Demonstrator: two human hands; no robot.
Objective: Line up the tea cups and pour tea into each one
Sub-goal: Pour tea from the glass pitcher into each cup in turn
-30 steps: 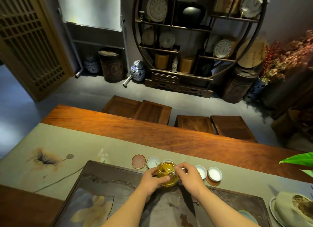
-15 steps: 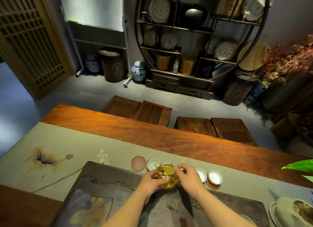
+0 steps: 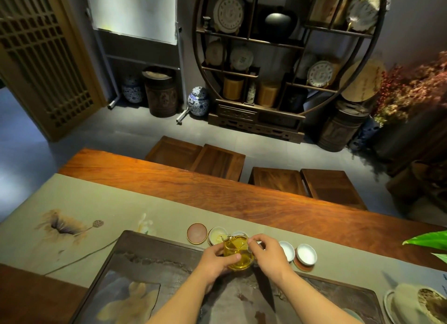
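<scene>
Glass pitcher (image 3: 238, 252), amber tea, tilted w/ spout left over cup (image 3: 217, 235); sits at far edge of dark tea tray (image 3: 154, 258). Left hand (image 3: 215, 262): fingers wrapped round pitcher body. Right hand (image 3: 266, 256): thumb & forefinger pinching pitcher rim/handle side. Cup row along tray's far edge on grey runner (image 3: 84, 202): bare coaster (image 3: 197, 233), then cups, 2 white cups (image 3: 306, 254) at right. Open runner to left; bare wood table (image 3: 242, 198) beyond.
</scene>
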